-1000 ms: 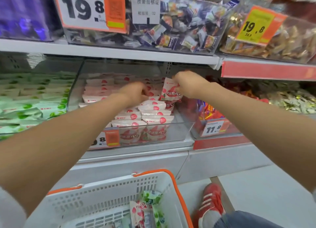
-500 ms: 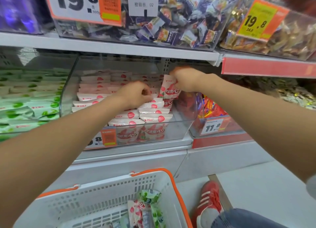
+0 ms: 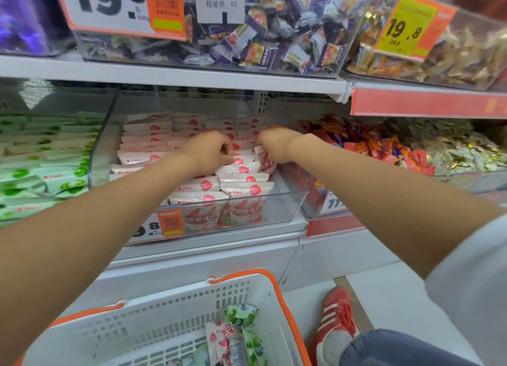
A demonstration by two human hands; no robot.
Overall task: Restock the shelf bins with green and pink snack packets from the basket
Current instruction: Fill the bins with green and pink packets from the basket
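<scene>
Two hands in the centre pink bin (image 3: 289,201): right hand (image 3: 275,146) pinches one upright pink packet (image 3: 265,164); left hand (image 3: 208,151) curled, grip unclear.

The left hand (image 3: 208,151) and right hand (image 3: 277,146) are bare, forearms uncovered. A white short sleeve (image 3: 477,283) sits on the right arm; blue jeans (image 3: 397,349), a red white-striped sneaker (image 3: 336,324).
</scene>
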